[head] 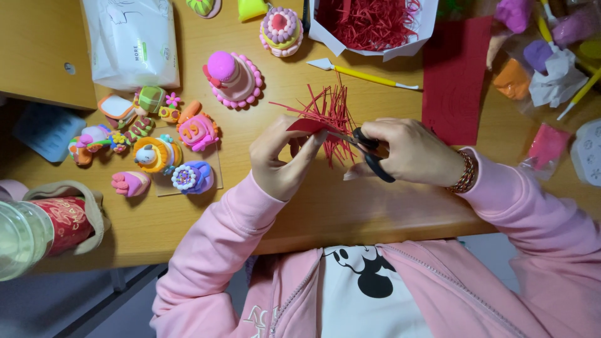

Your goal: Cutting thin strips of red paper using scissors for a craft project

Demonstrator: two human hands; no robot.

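My left hand (pixel 280 158) pinches a small piece of red paper (pixel 308 126) above the wooden desk (pixel 350 206). In my right hand (pixel 413 152) are black-handled scissors (pixel 370 150), their blades at the paper's edge. Thin red paper strips (pixel 330 107) lie fanned out on the desk just beyond both hands. A larger red paper sheet (pixel 455 78) lies to the right of the hands.
A white box of red paper shreds (pixel 370 22) stands at the back. Several colourful clay figures (pixel 164 143) and clay cakes (pixel 233 78) sit to the left. A yellow-handled modelling tool (pixel 366 74), a wipes pack (pixel 131 40), clay bags (pixel 543 56) and a bottle (pixel 22 235) are around.
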